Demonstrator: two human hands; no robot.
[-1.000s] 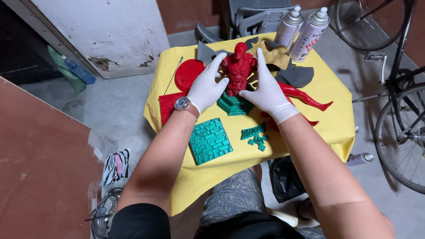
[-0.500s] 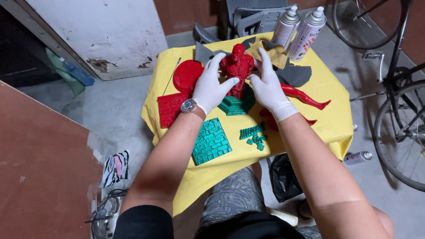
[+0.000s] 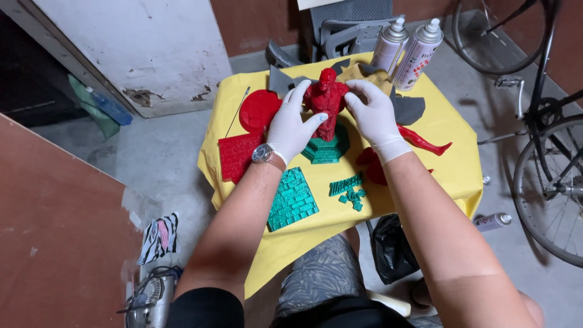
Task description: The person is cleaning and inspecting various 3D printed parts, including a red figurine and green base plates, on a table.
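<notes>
Two gloved hands, left hand (image 3: 291, 129) and right hand (image 3: 375, 118), grasp the red figure (image 3: 326, 100); we should seat it squarely on the green base (image 3: 326, 149).

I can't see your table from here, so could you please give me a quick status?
Left hand and right hand, both gloved, grip red figure upright on green base. Spray cans behind, clear.

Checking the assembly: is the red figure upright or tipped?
Upright: the red figure stands on the green base, left hand and right hand gripping it.
</notes>
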